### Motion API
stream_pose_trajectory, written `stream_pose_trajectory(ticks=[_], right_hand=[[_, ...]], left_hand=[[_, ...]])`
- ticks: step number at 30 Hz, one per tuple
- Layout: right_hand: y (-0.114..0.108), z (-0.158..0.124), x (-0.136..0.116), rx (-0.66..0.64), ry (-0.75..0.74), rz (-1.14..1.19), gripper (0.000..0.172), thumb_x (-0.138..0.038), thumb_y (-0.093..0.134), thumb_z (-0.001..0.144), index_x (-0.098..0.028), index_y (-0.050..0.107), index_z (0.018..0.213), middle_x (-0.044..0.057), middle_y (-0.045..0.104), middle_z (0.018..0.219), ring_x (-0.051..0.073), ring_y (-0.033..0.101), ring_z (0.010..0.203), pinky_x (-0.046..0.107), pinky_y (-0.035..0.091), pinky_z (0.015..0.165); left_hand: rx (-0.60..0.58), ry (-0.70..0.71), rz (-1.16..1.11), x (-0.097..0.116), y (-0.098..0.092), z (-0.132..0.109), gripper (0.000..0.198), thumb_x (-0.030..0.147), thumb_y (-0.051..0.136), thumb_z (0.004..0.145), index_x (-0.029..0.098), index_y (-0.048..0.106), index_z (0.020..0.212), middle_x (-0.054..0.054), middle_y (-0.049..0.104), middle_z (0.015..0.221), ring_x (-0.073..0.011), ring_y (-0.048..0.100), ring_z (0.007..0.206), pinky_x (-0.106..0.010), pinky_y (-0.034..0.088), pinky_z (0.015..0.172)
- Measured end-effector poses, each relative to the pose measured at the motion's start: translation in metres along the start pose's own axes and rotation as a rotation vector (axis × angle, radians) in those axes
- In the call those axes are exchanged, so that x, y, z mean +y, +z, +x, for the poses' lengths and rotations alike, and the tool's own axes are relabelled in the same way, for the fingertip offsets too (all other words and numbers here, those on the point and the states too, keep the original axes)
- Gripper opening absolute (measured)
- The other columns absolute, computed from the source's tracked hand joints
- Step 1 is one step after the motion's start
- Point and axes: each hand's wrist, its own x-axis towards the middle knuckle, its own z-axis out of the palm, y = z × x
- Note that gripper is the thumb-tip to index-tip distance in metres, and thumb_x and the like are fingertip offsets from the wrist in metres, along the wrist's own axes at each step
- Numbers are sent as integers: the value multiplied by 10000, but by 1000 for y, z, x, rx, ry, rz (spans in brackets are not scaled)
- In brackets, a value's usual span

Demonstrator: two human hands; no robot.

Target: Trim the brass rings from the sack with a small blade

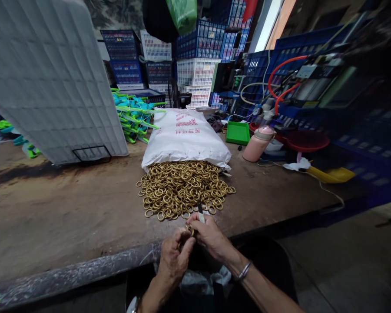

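Note:
Both hands meet just past the table's front edge, below a heap of brass-coloured rings [179, 187]. Between my fingertips is a brass-coloured ring [192, 231]; my left hand [176, 254] is closed around its left side, thumb bent toward it. My right hand [210, 234] touches the same ring from the right and grips a small knife [201, 213] with a dark blade pointing up toward the heap. The rings spill from the mouth of a white woven sack [187, 139] with red print, lying on its side. Whether more rings are inside my left hand is hidden.
A tall grey ribbed panel [58, 82] stands at the left, with green and turquoise plastic parts [135, 115] behind it. To the right are a green tray [237, 133], a pink bottle [258, 143], a red dish [308, 141] and a yellow scoop [332, 174]. Stacked crates [198, 71] fill the back.

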Motion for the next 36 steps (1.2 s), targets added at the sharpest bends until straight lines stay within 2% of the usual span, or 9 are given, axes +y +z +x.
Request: stream_pose_trajectory(ticks=[5,9,14,18,22,25,30,33,36], right_hand=[[0,-2,0,9,-57,-88,86,-251,494,669,-166,493,657,-87,356,482,37,257,396,172,190,371],[-2,-5,-1,-76,-39,-143,187,-337,487,730,-173,468,642,-89,347,481,33,255,385,171,192,367],[-1,-4,1,-105,-9,-176,292,-434,451,765,-182,433,617,-86,369,454,34,240,353,180,180,354],[1,-3,-1,31,-176,-347,235,-351,471,749,-174,445,596,-62,414,498,62,353,459,185,294,456],[3,-4,-4,130,-273,-580,208,-303,465,743,-174,448,581,-52,422,533,82,371,529,201,309,521],[4,-4,-5,121,-292,-593,225,-307,447,758,-180,435,573,-52,421,530,86,372,527,203,307,521],[1,-4,-5,73,-268,-521,261,-307,368,813,-188,425,588,-42,434,522,93,396,503,203,312,497],[-4,-5,0,117,-341,-699,207,-244,356,813,-188,457,642,-27,476,563,104,427,534,208,312,525],[-5,-9,5,28,-412,-910,130,-137,383,758,-191,500,743,-13,545,641,111,468,581,209,299,553]], left_hand=[[-17,9,-43,-2,0,2,116,295,592,727,193,645,711,-14,578,623,-151,481,584,-228,374,600],[10,-23,-107,-4,1,1,182,343,595,727,171,613,670,-8,556,615,-134,467,585,-216,371,591],[1,-239,-290,-3,1,4,283,436,601,703,164,540,656,39,485,524,-57,343,416,-170,281,420],[4,-356,-274,3,1,7,347,498,622,644,166,541,699,57,474,480,-38,307,349,-162,212,357],[-4,-390,-264,10,2,7,380,529,620,620,163,524,660,65,447,442,-35,304,335,-161,187,341],[-44,-396,-304,11,1,6,383,530,598,647,167,488,599,79,392,412,-32,280,330,-158,179,337],[-84,-409,-393,6,-3,4,343,505,566,703,172,495,666,76,419,475,-29,275,342,-148,168,331],[-66,-399,-409,4,-4,4,321,491,543,733,179,483,684,80,410,477,-31,283,352,-143,182,340],[-45,-391,-404,6,-4,5,334,496,559,716,177,468,680,77,428,491,-28,295,355,-143,196,345]])
